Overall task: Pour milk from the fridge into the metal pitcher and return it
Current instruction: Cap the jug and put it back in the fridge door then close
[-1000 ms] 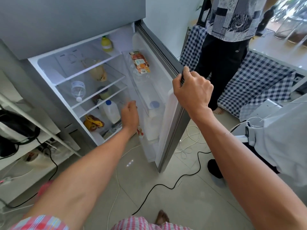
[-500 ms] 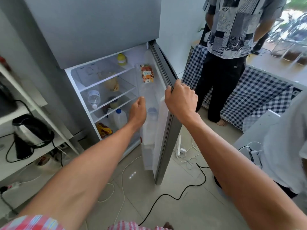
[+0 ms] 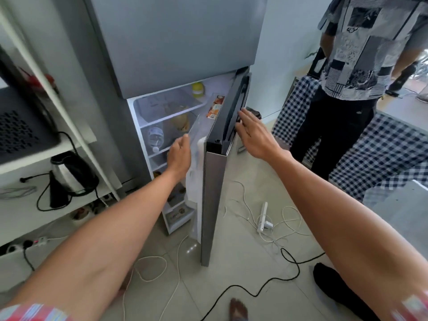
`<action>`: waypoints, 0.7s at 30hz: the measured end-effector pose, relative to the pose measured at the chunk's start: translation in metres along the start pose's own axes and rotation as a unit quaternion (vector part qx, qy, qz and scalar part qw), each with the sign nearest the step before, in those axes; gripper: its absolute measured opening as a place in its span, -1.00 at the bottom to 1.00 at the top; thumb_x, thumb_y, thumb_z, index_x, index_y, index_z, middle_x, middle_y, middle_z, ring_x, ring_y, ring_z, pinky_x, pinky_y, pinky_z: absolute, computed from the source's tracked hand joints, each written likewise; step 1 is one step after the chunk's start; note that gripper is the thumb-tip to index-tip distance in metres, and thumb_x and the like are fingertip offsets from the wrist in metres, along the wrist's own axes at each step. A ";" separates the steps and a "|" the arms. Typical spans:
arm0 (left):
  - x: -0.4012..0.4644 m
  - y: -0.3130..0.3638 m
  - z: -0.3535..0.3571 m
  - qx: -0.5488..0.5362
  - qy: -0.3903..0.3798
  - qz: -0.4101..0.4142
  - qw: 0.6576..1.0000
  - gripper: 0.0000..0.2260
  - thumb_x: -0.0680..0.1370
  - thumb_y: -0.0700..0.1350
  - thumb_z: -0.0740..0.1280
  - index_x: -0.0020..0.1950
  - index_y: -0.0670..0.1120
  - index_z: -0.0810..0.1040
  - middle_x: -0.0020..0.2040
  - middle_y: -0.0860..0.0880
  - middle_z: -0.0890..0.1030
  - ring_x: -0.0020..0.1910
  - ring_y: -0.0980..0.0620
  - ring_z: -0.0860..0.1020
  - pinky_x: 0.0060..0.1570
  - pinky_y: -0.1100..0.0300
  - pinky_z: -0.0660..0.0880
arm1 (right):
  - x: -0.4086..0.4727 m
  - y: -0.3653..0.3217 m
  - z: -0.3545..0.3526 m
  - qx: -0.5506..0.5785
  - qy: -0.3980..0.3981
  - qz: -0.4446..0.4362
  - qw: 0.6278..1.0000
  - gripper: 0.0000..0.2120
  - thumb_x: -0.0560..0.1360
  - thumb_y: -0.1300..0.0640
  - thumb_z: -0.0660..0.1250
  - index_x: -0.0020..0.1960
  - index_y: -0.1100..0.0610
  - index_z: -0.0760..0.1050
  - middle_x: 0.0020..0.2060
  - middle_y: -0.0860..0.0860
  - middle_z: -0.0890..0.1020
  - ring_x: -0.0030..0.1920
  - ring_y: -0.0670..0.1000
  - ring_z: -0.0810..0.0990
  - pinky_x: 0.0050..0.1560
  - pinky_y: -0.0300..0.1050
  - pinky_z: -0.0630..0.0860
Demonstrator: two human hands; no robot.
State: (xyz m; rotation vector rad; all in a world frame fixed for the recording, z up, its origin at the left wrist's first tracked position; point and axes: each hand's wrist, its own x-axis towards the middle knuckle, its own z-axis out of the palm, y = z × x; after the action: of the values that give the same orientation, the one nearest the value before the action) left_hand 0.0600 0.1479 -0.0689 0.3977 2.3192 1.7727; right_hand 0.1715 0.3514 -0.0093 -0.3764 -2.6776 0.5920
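The grey fridge [image 3: 173,42] stands ahead with its lower door [image 3: 213,193] swung most of the way shut, leaving a narrow gap. My right hand [image 3: 253,133] lies flat with straight fingers against the door's dark top edge on the outside. My left hand [image 3: 180,154] is at the gap, by the inner edge of the door, and holds nothing. The milk bottle is hidden behind my left arm and the door. No metal pitcher is in view.
Through the gap I see a water bottle [image 3: 155,136], a yellow bottle [image 3: 197,89] and an orange carton [image 3: 215,107] in the door. A kettle [image 3: 69,174] sits on the white shelf at left. A person [image 3: 347,66] stands at right by a checked cloth [image 3: 382,154]. Cables [image 3: 266,223] trail on the floor.
The fridge door has swung from wide open to nearly shut. My right hand let go of the door's edge and now lies flat on it. My left hand came out of the fridge empty.
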 end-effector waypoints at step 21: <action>-0.025 0.017 0.018 0.350 0.347 0.245 0.835 -0.52 0.61 -0.06 0.35 0.48 -0.23 0.41 0.54 -0.16 0.37 0.56 -0.19 0.28 0.52 -0.04 0.21 | 0.081 0.009 0.079 0.030 -0.027 -0.174 0.984 -0.38 0.73 -0.11 0.05 0.66 0.20 0.05 0.66 0.06 0.05 0.66 0.05 -0.09 0.49 0.21 0.29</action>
State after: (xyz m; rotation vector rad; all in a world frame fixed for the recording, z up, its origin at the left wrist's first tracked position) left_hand 0.0906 0.1604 -0.0579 0.5558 3.6800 1.2629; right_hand 0.0680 0.3591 -0.0555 0.1258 -2.6804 0.5776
